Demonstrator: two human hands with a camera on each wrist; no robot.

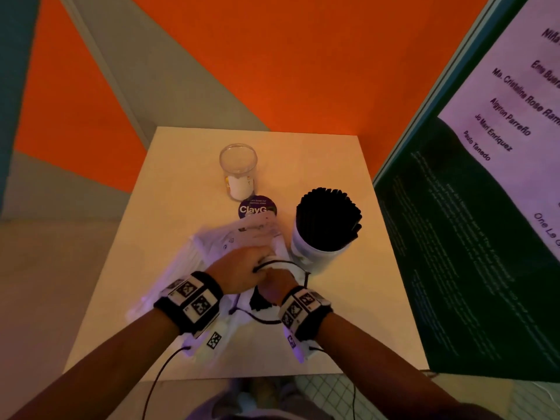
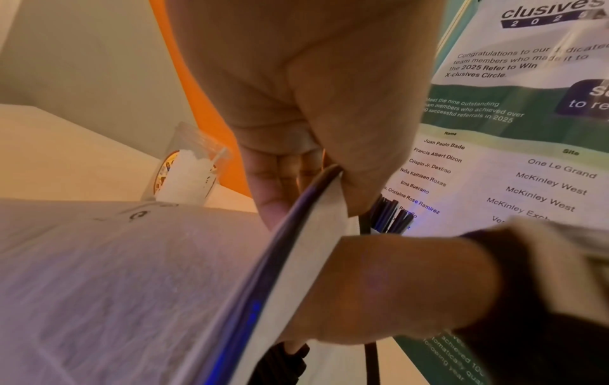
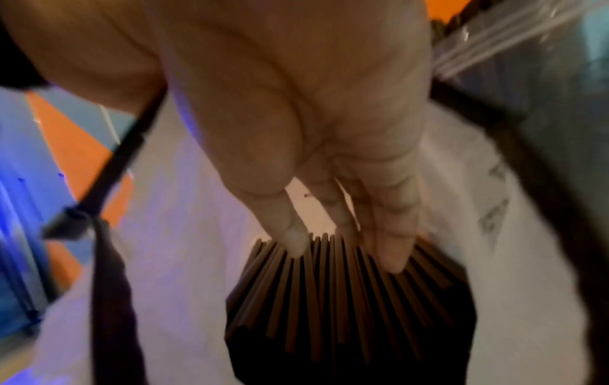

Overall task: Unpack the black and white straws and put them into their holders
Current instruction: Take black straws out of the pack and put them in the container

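Note:
A white plastic bag [image 1: 230, 244] with a black drawstring lies on the table. My left hand [image 1: 242, 268] pinches the bag's rim [image 2: 329, 187] and holds it up. Inside the bag's mouth, my right hand [image 1: 275, 286] grips the top of a bundle of black straws [image 3: 346, 299] between thumb and fingers [image 3: 389, 250]. A white holder [image 1: 315, 256] packed with black straws [image 1: 328, 219] stands just right of the bag. Further back stands a clear glass holder [image 1: 239, 168] with a few white straws [image 1: 239, 186] low inside.
The pale table [image 1: 363, 313] has a round purple "ClayGo" disc [image 1: 257, 209] between the glass and the bag. A green and white poster board [image 1: 469, 237] stands close along the table's right side. Orange and grey walls lie behind.

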